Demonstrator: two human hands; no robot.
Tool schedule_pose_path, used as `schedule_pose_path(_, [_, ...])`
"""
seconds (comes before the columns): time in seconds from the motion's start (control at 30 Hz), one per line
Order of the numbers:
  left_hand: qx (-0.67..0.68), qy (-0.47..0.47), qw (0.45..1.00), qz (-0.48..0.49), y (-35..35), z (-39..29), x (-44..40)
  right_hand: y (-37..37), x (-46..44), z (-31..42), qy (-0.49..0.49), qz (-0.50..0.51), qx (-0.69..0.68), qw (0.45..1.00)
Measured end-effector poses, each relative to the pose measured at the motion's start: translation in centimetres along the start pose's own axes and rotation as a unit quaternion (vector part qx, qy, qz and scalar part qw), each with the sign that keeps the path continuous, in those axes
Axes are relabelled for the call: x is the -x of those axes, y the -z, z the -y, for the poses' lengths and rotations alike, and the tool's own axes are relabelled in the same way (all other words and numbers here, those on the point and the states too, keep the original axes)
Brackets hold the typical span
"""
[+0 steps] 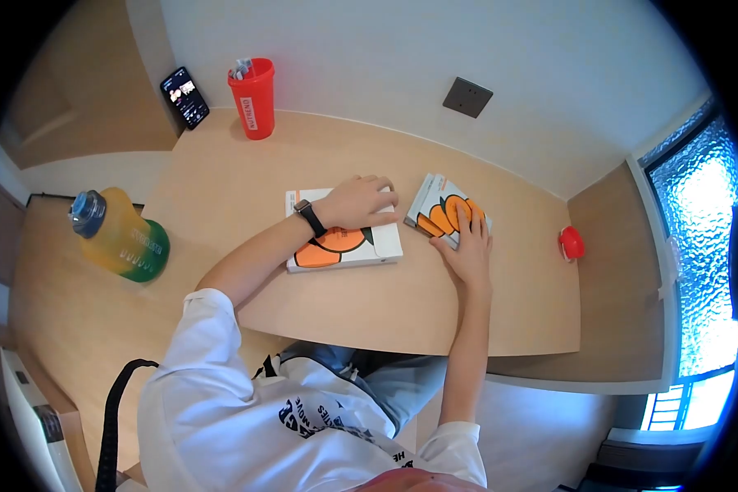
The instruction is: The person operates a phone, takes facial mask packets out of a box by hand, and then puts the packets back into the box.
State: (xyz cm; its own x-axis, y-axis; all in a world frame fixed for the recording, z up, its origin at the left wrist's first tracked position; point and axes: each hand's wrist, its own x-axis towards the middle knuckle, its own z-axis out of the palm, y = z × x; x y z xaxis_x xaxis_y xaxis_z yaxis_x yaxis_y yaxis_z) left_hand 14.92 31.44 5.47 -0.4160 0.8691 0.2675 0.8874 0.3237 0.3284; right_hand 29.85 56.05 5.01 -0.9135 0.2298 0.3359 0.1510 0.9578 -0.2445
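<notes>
A white box with orange fruit pictures (334,246) lies on the table in front of me. My left hand (357,202), with a dark watch on its wrist, rests across its upper right part. The fingers are apart and slightly bent near the box's right end. To the right lies a smaller white box with orange fruit pictures (443,215), set at an angle. My right hand (470,250) lies over its lower right part, fingers stretched out and thumb spread toward its near edge. Both palms are hidden from view.
At the back left stand a red cup (256,102) with small packets in it and a phone (184,98) leaning upright. A large yellow-green bottle (127,238) is at left. A small red object (571,243) sits near the right side panel (619,271).
</notes>
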Motion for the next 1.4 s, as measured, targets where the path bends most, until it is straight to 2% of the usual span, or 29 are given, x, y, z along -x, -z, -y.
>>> schedule_pose_path(0.07, [-0.001, 0.007, 1.0, -0.018, 0.2, 0.9, -0.2, -0.7, -0.3, 0.5, -0.03, 0.023, 0.03, 0.999])
schedule_pose_path(0.17, [0.015, 0.007, 0.999, -0.043, 0.2, 1.3, 0.0, -1.4, -0.5, 1.4, -0.008, 0.007, 0.027, 1.0])
schedule_pose_path(0.27, [0.031, 0.009, 0.998, -0.053, 0.5, 1.0, 0.0, -1.1, -0.4, 2.4, 0.034, 0.015, 0.09, 0.995])
schedule_pose_path(0.47, [0.082, 0.017, 0.994, -0.075, 1.7, 0.2, 0.2, -2.1, -0.3, 3.6, 0.099, -0.002, 0.01, 0.995])
schedule_pose_path(0.6, [0.099, 0.019, 0.992, -0.072, 2.1, 0.0, 0.2, -1.7, -0.5, 3.7, 0.107, -0.004, 0.008, 0.994])
schedule_pose_path(0.9, [0.137, -0.047, 0.987, -0.07, 3.0, -0.3, 0.2, -1.8, -0.3, 3.6, 0.147, -0.048, 0.027, 0.988])
schedule_pose_path(1.17, [0.079, -0.032, 0.993, -0.084, 1.6, 1.3, 0.1, -0.3, 0.1, 5.9, 0.207, -0.062, -0.006, 0.976])
schedule_pose_path(1.3, [0.092, -0.063, 0.991, -0.075, 0.8, 1.1, 0.3, -1.9, 0.6, 7.2, 0.299, 0.015, -0.08, 0.951])
schedule_pose_path(1.4, [0.109, -0.076, 0.991, -0.032, 1.1, 0.9, 0.2, -1.2, 0.3, 6.7, 0.324, 0.066, -0.167, 0.929])
